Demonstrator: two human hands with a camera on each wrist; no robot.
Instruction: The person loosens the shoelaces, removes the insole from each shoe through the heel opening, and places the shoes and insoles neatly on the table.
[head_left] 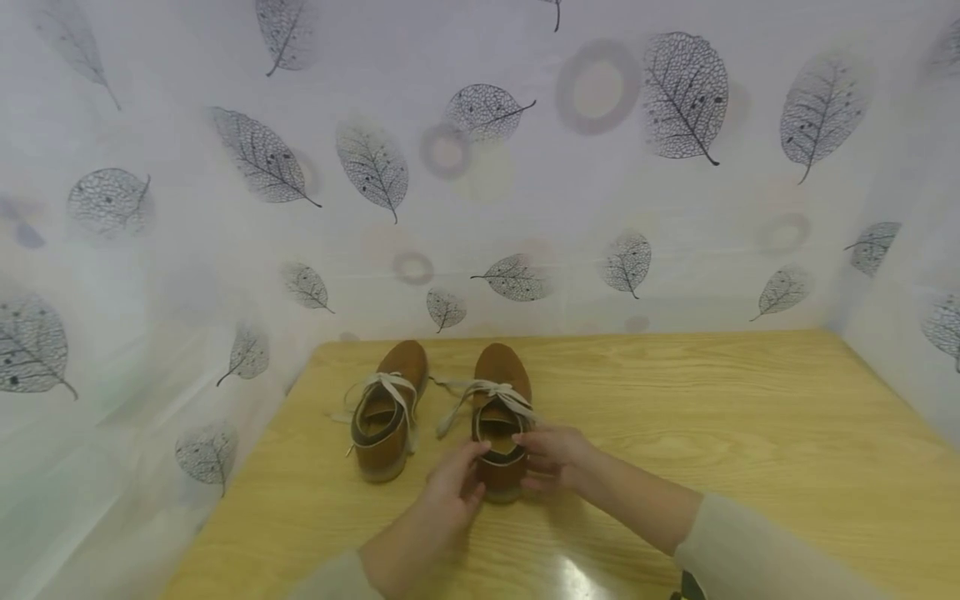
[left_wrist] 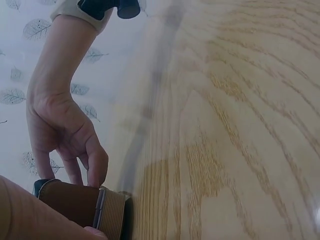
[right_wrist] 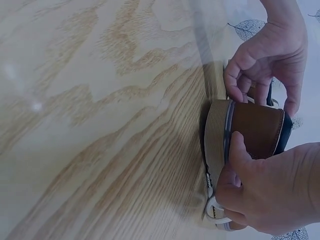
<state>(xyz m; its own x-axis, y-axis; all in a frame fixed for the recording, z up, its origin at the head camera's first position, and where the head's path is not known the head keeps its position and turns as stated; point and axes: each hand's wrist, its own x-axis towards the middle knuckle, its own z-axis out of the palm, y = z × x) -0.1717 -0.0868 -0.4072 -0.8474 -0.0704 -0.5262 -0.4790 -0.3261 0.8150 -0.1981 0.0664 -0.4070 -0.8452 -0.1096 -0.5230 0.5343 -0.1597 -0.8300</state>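
Note:
A brown shoe with pale laces stands on the wooden table, its toe pointing away from me. My left hand holds the left side of its heel, fingertips at the dark collar. From the other side my right hand grips the heel, one finger reaching over the opening's rim. The right wrist view shows the ridged sole and brown heel between the two hands. To the left stands a matching brown shoe, untouched, its laces tied in a bow.
The wood-grain table extends to the right of the shoes. Pale sheeting printed with leaves rises behind the table and along both sides. A lace of the held shoe trails toward the other shoe.

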